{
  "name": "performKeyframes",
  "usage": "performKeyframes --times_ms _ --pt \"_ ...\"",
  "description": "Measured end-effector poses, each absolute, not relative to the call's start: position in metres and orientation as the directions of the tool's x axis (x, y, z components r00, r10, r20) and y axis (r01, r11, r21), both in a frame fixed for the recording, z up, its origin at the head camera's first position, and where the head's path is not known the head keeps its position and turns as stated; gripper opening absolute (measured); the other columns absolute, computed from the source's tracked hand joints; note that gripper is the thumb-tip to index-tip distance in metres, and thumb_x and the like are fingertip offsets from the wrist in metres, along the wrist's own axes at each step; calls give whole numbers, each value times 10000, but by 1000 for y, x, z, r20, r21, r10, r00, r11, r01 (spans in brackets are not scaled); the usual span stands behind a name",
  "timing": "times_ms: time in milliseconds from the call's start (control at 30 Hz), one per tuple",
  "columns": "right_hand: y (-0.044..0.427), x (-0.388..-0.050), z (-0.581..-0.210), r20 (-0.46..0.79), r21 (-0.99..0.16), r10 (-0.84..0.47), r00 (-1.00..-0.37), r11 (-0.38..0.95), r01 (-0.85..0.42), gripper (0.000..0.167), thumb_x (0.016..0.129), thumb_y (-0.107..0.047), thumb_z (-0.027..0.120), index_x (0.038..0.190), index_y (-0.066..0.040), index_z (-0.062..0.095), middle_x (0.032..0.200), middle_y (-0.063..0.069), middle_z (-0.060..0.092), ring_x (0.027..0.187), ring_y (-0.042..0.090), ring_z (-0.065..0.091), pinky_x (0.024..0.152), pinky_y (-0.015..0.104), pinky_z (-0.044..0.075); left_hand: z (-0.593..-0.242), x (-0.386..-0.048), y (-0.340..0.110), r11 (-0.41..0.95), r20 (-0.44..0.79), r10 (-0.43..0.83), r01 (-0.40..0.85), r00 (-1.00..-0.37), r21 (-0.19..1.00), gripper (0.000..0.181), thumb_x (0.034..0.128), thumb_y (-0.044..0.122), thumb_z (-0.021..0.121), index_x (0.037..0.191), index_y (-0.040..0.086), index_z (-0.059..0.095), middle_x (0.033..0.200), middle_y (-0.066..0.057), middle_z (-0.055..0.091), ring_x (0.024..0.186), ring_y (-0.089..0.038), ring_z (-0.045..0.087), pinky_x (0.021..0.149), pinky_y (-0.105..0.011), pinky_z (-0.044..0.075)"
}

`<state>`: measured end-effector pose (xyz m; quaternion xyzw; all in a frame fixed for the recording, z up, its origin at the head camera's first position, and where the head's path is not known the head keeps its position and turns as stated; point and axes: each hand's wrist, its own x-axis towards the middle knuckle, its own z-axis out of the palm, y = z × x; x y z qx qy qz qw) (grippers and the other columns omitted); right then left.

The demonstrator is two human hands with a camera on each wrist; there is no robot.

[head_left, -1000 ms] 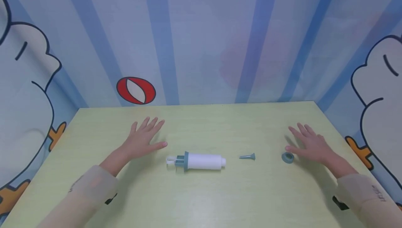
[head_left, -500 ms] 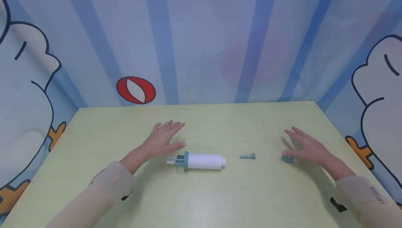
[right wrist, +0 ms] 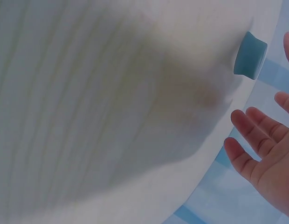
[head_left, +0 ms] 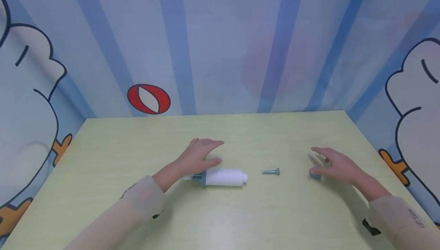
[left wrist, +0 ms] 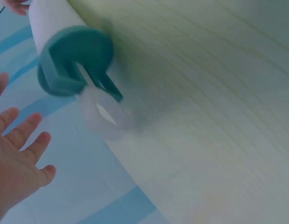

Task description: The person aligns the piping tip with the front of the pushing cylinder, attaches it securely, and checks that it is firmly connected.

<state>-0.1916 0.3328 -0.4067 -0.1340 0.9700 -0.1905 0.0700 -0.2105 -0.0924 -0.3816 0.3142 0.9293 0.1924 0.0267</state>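
A white decorating syringe with a teal flange and handle end lies on the table, its plunger end to the left. My left hand hovers just above and behind that flange, fingers extended and holding nothing. In the left wrist view the teal flange and the pale plunger loop are apart from the fingers. A small teal cone-shaped nozzle lies to the right of the syringe. Farther right, my right hand hovers over a teal ring cap, partly covered by the thumb in the head view. The right wrist view shows this cap apart from the fingers.
The pale wooden table reaches back to a blue striped backdrop with printed cartoon figures. Black devices show beneath the sleeves.
My left hand has moved right, from left of the syringe to over its flange. The right hand has drawn slightly lower over the cap, its fingers closer together. Syringe, nozzle and cap stay put.
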Motion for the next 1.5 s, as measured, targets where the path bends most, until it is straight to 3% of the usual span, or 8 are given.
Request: performKeyframes --times_ms 300,533,800,1033,1300,1500 --pt "333 -190 -411 -87 -379 -285 -954 896 -233 738 744 -506 618 1280 -31 438 1159 216 499 900 284 536 687 412 432 -383 -203 -57 672 70 680 659 -729 336 426 866 322 528 1261 165 492 1242 12 542 1159 -156 483 948 -465 303" --pt "334 -189 -412 -83 -373 -282 -956 898 -233 712 736 -493 634 1246 -23 471 1081 188 534 863 263 541 676 397 436 -385 -198 -34 679 32 697 674 -716 291 400 872 308 516 1256 198 495 1230 38 551 1147 -114 497 958 -447 313" --pt "332 -185 -412 -75 -389 -284 -956 891 -235 712 721 -468 660 1234 -11 477 1040 179 550 843 252 539 663 383 432 -386 -196 -5 671 -16 724 700 -689 243 423 878 321 513 1286 220 455 1256 48 526 1142 -91 496 886 -334 415" --pt "333 -184 -414 -74 -397 -283 -956 888 -232 742 697 -458 684 1237 2 468 1004 172 564 804 207 524 633 324 414 -388 -196 14 683 -69 715 674 -696 283 449 872 345 525 1300 243 435 1273 51 508 1161 -103 478 865 -274 433" --pt "334 -185 -417 -100 -460 -269 -958 866 -195 791 693 -433 698 1274 18 408 982 147 565 771 164 525 608 292 417 -394 -202 34 704 -177 679 564 -713 432 484 847 373 558 1301 279 422 1218 64 550 1103 -90 513 817 -250 428" --pt "336 -186 -419 -128 -497 -273 -954 850 -176 807 698 -414 701 1293 20 373 973 136 553 756 148 517 603 286 418 -401 -205 49 723 -191 655 532 -732 441 466 845 353 567 1288 290 438 1205 74 558 1088 -80 523 775 -222 431"
